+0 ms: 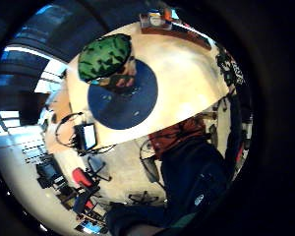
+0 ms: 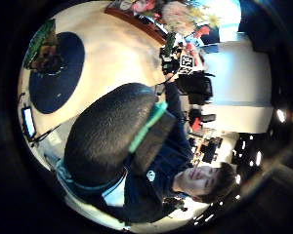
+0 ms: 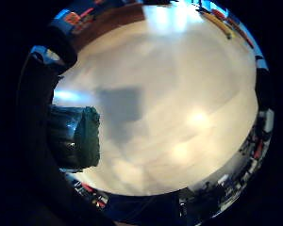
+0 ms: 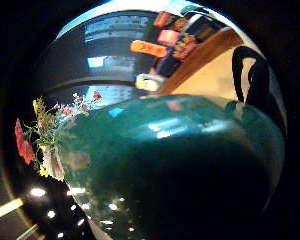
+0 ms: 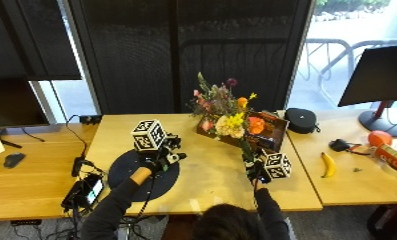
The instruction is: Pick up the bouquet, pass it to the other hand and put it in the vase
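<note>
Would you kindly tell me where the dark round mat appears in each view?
Outside view: round mat on the table, partly under the left hand.
Left little finger side: mat carrying a green object.
Left thumb side: mat near the table's edge.
Right little finger side: not in it.
Right thumb side: not in it.
Shared landmark: small screen beside the mat.

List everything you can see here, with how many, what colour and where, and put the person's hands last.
Bouquet: one, mixed orange, yellow, pink, held up over the table's right part.
Vase: one, dark green, close to the right palm.
Round mat: one, dark blue, table's left part.
Tray: one, dark brown, behind the bouquet.
Banana: one, yellow, neighbouring table at right.
Black case: one, right of the tray.
Table: one, light wood.
Left hand: black glove, over the mat.
Right hand: black glove, grips the bouquet's stems.
</note>
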A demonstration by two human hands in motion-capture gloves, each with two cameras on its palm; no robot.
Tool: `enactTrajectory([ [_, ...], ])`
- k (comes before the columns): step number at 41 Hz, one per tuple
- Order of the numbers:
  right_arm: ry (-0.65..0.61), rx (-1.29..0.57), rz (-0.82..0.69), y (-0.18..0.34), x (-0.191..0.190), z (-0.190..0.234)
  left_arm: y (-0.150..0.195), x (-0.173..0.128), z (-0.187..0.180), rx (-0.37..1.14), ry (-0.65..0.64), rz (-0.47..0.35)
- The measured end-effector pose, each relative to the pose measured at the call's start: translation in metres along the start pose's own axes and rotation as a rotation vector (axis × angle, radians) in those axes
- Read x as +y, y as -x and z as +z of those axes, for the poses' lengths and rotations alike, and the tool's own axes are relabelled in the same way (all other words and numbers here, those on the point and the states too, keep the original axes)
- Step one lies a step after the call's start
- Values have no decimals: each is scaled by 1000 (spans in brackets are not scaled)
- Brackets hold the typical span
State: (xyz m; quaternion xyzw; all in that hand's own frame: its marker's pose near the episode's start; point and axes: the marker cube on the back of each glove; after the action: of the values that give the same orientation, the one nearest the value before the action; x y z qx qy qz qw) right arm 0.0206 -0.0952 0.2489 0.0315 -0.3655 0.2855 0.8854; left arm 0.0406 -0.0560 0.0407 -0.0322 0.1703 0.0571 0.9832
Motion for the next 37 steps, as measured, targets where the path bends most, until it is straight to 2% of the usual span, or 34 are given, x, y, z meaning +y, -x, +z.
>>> enactTrajectory([
  [2,-28,-124,-117,17,-7,3,-3,-6,0,90,-17,13],
  [8,119,-422,-259,76,12,2,-17,-30,1,421,-52,52],
  [20,318,-589,-393,150,65,10,-54,-59,-5,899,9,60],
  [28,489,-629,-431,189,113,41,-90,-79,-12,1024,69,144],
  [37,557,-612,-485,213,149,68,-108,-89,-7,1129,40,120],
])
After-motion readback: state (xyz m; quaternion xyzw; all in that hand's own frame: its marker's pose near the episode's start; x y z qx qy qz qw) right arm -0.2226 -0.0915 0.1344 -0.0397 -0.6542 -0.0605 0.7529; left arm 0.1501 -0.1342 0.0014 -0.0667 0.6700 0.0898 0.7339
